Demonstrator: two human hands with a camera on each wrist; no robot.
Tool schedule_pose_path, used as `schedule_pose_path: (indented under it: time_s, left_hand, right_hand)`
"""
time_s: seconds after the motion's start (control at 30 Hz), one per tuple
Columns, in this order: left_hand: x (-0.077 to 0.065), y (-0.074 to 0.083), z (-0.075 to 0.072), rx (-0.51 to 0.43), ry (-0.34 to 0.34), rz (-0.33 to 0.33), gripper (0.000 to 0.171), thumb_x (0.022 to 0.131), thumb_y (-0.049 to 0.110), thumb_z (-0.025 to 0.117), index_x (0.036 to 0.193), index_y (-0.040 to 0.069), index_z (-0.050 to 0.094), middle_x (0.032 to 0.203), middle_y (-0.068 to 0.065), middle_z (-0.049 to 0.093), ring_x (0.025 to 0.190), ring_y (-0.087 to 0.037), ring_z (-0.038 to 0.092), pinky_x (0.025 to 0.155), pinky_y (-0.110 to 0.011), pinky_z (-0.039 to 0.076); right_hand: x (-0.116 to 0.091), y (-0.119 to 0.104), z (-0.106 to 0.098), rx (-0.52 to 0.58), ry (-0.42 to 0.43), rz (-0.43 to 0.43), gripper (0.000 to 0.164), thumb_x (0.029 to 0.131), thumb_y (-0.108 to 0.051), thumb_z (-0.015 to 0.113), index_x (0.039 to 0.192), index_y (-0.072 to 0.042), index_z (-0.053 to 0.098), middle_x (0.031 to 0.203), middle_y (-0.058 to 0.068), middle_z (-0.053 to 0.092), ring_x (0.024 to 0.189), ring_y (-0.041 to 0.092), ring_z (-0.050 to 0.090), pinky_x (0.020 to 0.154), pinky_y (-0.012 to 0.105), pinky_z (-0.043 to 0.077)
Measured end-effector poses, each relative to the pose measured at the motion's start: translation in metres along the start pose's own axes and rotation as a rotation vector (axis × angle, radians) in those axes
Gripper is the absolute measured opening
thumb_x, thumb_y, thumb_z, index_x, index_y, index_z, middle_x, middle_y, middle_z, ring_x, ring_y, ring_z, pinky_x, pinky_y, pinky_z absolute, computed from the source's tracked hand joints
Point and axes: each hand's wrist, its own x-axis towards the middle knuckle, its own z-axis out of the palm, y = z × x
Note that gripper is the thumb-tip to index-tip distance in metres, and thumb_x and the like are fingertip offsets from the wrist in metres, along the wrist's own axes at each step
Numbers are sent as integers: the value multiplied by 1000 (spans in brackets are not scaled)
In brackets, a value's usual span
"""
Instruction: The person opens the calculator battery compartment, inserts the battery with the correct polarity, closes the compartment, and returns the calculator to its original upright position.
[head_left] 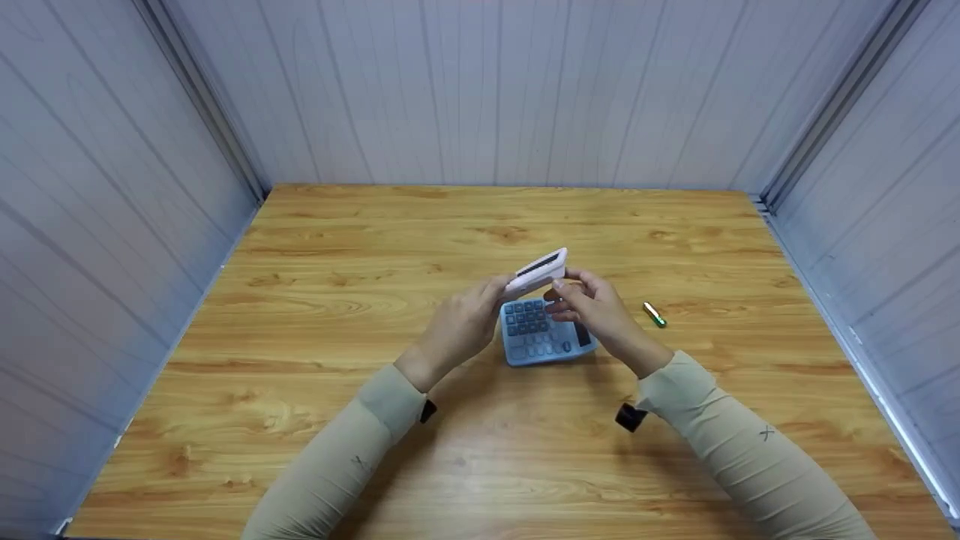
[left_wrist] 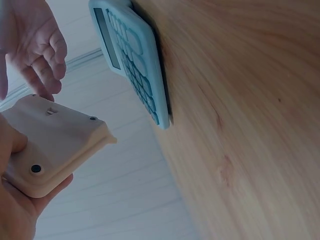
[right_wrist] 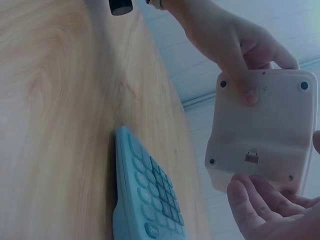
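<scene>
My left hand grips a pale pink calculator by one end, raised and tilted over the table. Its thumb presses on the underside, where dark round feet and a small latch recess show in the right wrist view. At the calculator's other end is my right hand, its fingers loosely bent and fingertips right at the edge. Below both hands a blue calculator lies keys up on the table, partly covered by the right fingers in the head view. To the right lies a small green and silver battery.
The wood-grain table is bounded by pale panel walls at the back and both sides. A black wrist camera hangs under the right sleeve, and another under the left.
</scene>
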Motion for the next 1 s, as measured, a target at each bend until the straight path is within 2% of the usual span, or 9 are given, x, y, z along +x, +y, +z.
schedule_pose_path:
  time_s: [0.1,0.23,0.33,0.47,0.7,0.87,1.0]
  left_hand:
    - [-1,0,2,69,7,45,36,107,-1,62,142,3,57,120,-20,76,88,-32,80,66,-38,68]
    - [-2,0,2,130,-9,90,40,104,-4,64,143,6,58,124,-17,75,88,-29,79,63,-35,66]
    - [-3,0,2,169,-24,114,43,103,-2,65,144,9,60,128,-14,75,93,-28,79,65,-35,66]
    - [-3,0,1,226,-29,168,43,102,-1,68,142,12,61,129,-14,74,102,-30,79,72,-38,68]
    - [-1,-2,3,382,-27,279,35,105,8,68,139,15,63,130,-11,75,110,-30,76,76,-39,69]
    - [-4,-2,2,488,-35,334,35,108,17,66,142,20,62,129,-12,74,111,-35,77,77,-42,69]
    - [-6,-2,1,558,-29,384,35,108,20,65,142,22,60,128,-13,73,111,-37,77,84,-43,69]
  right_hand:
    - [1,1,2,23,0,-1,45,114,-18,52,149,11,48,107,8,76,93,14,77,86,28,67]
    - [1,2,5,51,13,12,38,115,-18,50,141,9,53,108,14,76,91,15,77,86,31,67]
    - [1,2,6,64,22,25,35,115,-19,48,137,8,54,107,14,76,90,15,76,84,29,67]
    - [1,2,7,63,27,39,33,115,-19,49,134,6,55,102,7,77,88,14,76,82,29,66]
    - [4,2,9,81,35,95,33,116,-20,48,132,8,55,90,-3,74,82,10,74,80,27,65]
    - [6,4,10,102,31,137,38,117,-18,44,138,12,52,92,0,73,81,9,73,79,25,65]
    - [4,4,11,117,27,163,45,117,-19,41,147,15,47,104,6,75,89,12,75,83,26,65]
